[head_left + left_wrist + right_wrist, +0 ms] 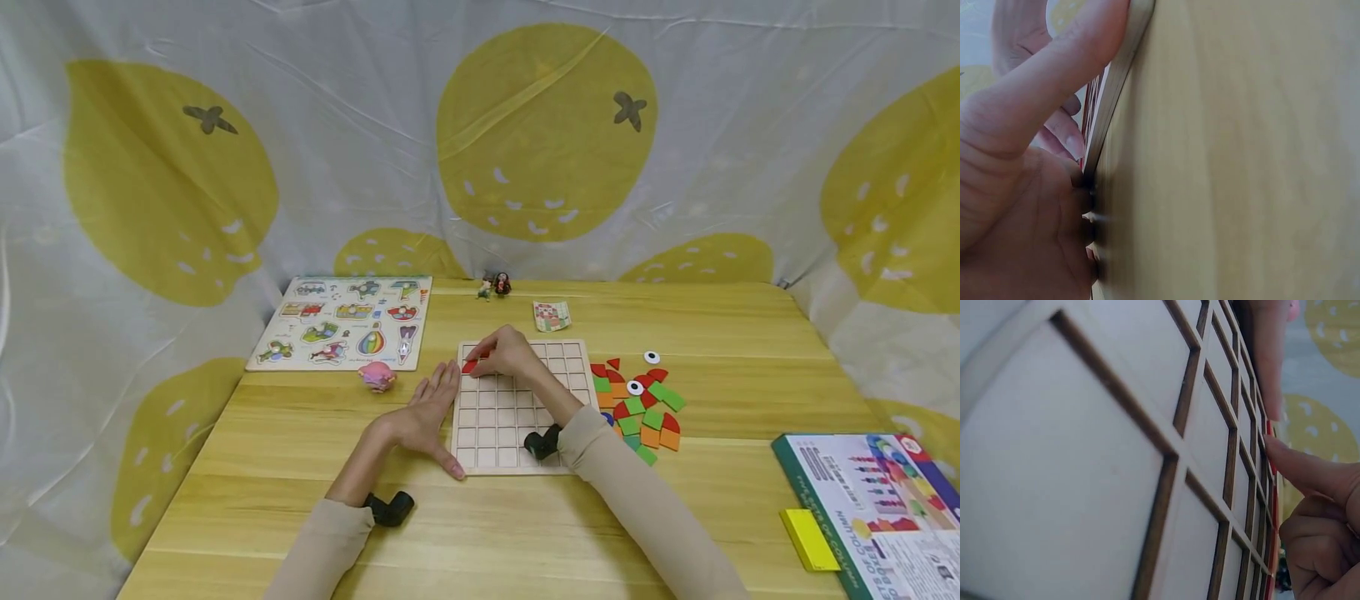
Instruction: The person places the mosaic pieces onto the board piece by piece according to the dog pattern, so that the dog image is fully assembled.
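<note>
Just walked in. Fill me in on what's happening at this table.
A person's right hand pinches a red piece near the far left corner of a gridded wooden board. Their left hand rests along the board's left edge, fingers outstretched. Most of the board's visible squares are bare, and a cluster of loose coloured pieces lies to its right.

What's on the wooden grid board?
A red piece pinched by the right hand near the far-left corner; the right wrist view shows more red at the far side. Visible nearer cells look bare. The head view hides cells beneath that hand and forearm.
</note>
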Demonstrator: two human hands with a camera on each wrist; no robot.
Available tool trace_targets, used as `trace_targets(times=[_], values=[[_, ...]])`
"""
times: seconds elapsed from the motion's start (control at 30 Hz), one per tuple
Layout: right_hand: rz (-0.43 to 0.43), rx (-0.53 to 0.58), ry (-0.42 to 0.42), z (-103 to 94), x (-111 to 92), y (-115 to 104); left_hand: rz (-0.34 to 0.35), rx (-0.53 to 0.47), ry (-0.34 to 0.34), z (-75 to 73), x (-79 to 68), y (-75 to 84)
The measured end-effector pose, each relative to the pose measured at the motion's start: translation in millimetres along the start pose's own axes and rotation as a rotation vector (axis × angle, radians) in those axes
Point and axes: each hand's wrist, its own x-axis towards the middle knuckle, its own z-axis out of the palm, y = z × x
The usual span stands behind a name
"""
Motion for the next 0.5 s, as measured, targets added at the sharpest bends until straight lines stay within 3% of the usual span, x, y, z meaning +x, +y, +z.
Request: trace_targets(times=[0.17, 0.3, 0.5], values=[[-0.04, 0.017, 0.011, -26.2, -15, 14, -0.006, 0.003, -0.012, 0.8, 1.9, 2.9], [-0.044, 0.011, 0.075, -69.0, -40, 32, -0.021, 0.009, -0.01, 0.4, 1.4, 3.8], [0.088, 0.022, 0.135, -132.8, -86, 77, -0.027, 0.015, -0.007, -1.0, 1.0, 3.5]])
